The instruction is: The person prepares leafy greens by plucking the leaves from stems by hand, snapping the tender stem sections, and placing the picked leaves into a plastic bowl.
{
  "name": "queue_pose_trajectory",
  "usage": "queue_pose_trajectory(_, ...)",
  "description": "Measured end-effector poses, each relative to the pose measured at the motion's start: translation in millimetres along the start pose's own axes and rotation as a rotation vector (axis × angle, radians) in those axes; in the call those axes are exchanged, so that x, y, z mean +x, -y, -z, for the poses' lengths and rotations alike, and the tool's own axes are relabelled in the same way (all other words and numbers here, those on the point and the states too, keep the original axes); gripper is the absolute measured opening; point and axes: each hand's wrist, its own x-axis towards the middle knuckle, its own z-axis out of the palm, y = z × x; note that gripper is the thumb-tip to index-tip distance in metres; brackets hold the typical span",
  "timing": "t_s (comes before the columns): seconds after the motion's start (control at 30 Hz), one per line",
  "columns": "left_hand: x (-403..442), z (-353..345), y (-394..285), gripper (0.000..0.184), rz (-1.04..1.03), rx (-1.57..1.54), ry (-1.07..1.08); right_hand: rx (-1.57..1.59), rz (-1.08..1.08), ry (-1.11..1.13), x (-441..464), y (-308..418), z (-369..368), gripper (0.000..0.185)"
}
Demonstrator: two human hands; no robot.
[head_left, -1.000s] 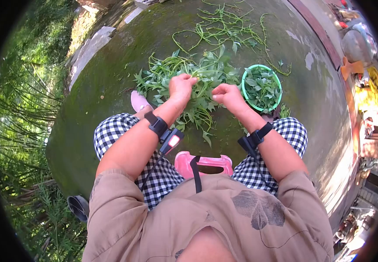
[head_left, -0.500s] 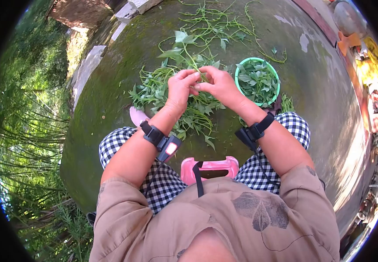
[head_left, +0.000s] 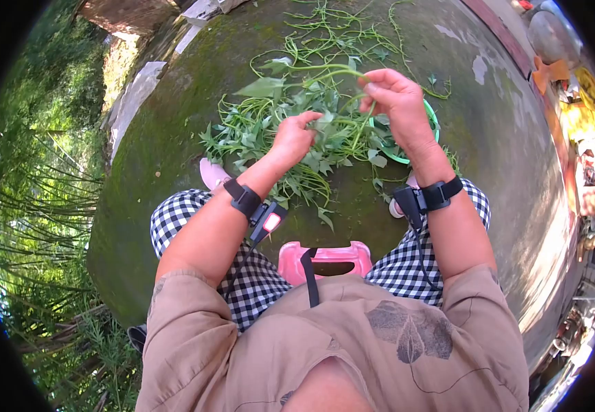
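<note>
Right fingers (head_left: pixel 386 77) on stem (head_left: pixel 325 67); left hand (head_left: pixel 292 141) now apart

Floor (head_left: pixel 359 225) passable between leafy pile (head_left: pixel 253 127) and pink stool (head_left: pixel 288 261); right hand (head_left: pixel 400 103) partly blocks green basket (head_left: pixel 436 125).

The leaves (head_left: pixel 261 88) look matt, the stool (head_left: pixel 289 261) glossy plastic.

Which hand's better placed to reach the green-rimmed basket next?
Likely the right hand: it's nearer the green-rimmed basket, overlapping it in view, and appears to pinch a leafy stem. The left hand is farther off, at the leafy pile.
</note>
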Motion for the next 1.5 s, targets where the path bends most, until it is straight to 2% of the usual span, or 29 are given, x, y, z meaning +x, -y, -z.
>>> queue_pose_trajectory(0.03,-1,1,-4,0.038,0.015,-0.009,-0.033,0.091,0.022,-0.042,0,4,8,0.015)
queue_pose_trajectory(0.07,-3,6,-8,0.037,0.140,-0.109,-0.024,0.182,0.044,-0.084,1,9,16,0.017)
queue_pose_trajectory(0.1,-6,7,-8,0.039,0.181,-0.278,-0.063,0.272,0.068,-0.125,3,13,26,0.018)
queue_pose_trajectory(0.2,-5,23,-8,0.028,0.392,-0.082,-0.062,0.489,0.068,-0.136,9,12,66,0.020)
queue_pose_trajectory(0.27,-2,28,3,0.027,0.519,0.069,-0.023,0.586,0.021,-0.082,5,18,86,0.019)
queue_pose_trajectory(0.37,-12,30,-8,0.027,0.560,0.306,0.044,0.792,0.032,0.089,2,15,111,0.020)
queue_pose_trajectory(0.4,-8,33,-10,0.034,0.616,0.395,0.142,0.810,0.034,0.075,0,16,112,0.020)
queue_pose_trajectory(0.5,-16,26,-19,0.055,0.535,0.425,0.179,0.878,0.015,0.083,-3,19,117,0.021)
queue_pose_trajectory(0.53,-10,23,-2,0.073,0.427,0.504,0.193,0.911,-0.005,0.117,-3,17,118,0.021)
queue_pose_trajectory(0.67,-15,15,-13,0.070,0.297,0.596,0.059,0.925,-0.053,0.128,-6,15,114,0.021)
queue_pose_trajectory(0.77,-11,9,-13,0.053,0.150,0.578,-0.130,0.951,-0.053,0.137,-4,10,113,0.021)
queue_pose_trajectory(0.87,-2,11,-25,0.028,0.185,0.276,-0.251,0.870,-0.059,0.136,-1,6,109,0.021)
queue_pose_trajectory(0.97,2,9,-36,0.015,-0.064,0.173,-0.529,0.741,-0.102,-0.046,0,7,90,0.021)
queue_pose_trajectory(1.0,2,8,-43,0.009,-0.200,0.216,-0.614,0.674,-0.089,-0.023,0,7,84,0.020)
queue_pose_trajectory(1.1,-5,13,-80,0.005,-0.377,0.105,-0.610,0.443,-0.110,-0.043,0,5,65,0.019)
queue_pose_trajectory(1.23,-12,5,-101,0.011,-0.685,0.174,-0.372,0.188,-0.143,0.007,0,-4,46,0.019)
queue_pose_trajectory(1.33,-17,-7,-102,0.012,-0.756,0.158,-0.203,0.138,-0.144,0.018,-1,-6,30,0.017)
queue_pose_trajectory(1.5,-20,-16,-95,0.007,-0.692,0.133,-0.123,0.052,-0.096,0.038,2,-11,18,0.016)
